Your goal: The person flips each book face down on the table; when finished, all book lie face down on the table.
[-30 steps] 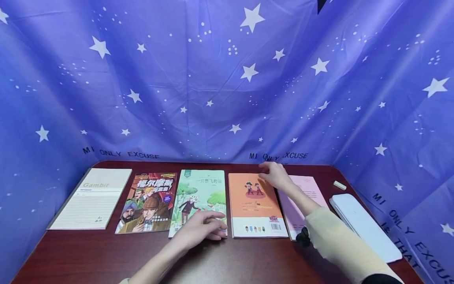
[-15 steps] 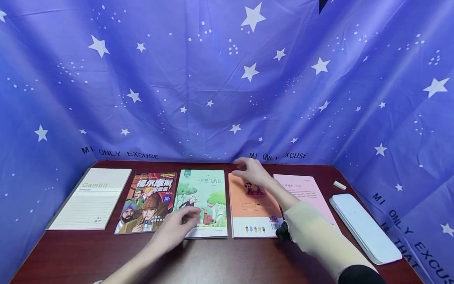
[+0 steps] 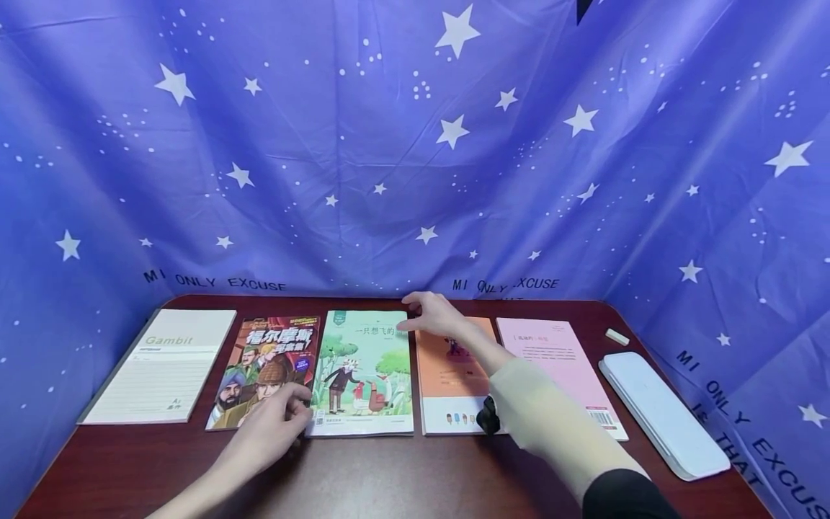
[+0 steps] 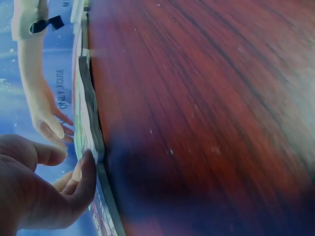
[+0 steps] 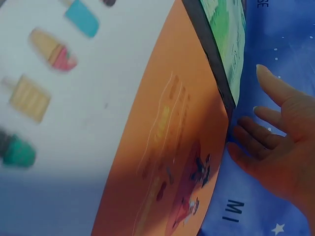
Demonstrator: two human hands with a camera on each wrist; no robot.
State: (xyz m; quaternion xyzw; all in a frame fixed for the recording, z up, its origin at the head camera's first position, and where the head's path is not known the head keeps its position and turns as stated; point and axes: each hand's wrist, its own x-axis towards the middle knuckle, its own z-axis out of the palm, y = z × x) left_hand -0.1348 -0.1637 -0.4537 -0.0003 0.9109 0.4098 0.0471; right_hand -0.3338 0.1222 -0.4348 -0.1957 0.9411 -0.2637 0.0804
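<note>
Five flat items lie in a row on the table in the head view. My left hand (image 3: 275, 422) is over the lower right corner of a dark comic book (image 3: 275, 360), beside the lower left corner of a green book (image 3: 363, 375). Its fingers are loosely bent with nothing between them, as the left wrist view also shows. My right hand (image 3: 434, 317) reaches to the top right corner of the green book, above an orange-and-white book (image 3: 447, 393). In the right wrist view its fingers are spread and hold nothing. Whether either hand touches a book, I cannot tell.
A cream Gambit notebook (image 3: 158, 371) lies at the left end, a pink book (image 3: 545, 360) right of the orange one. A white case (image 3: 664, 414) and a small eraser-like block (image 3: 617, 336) lie far right. Blue starry cloth (image 3: 389, 144) surrounds the brown table (image 3: 389, 476).
Both hands have moved left: the left from the green book to the comic book's corner, the right from the orange and pink books to the green book's top corner. The books stay in place.
</note>
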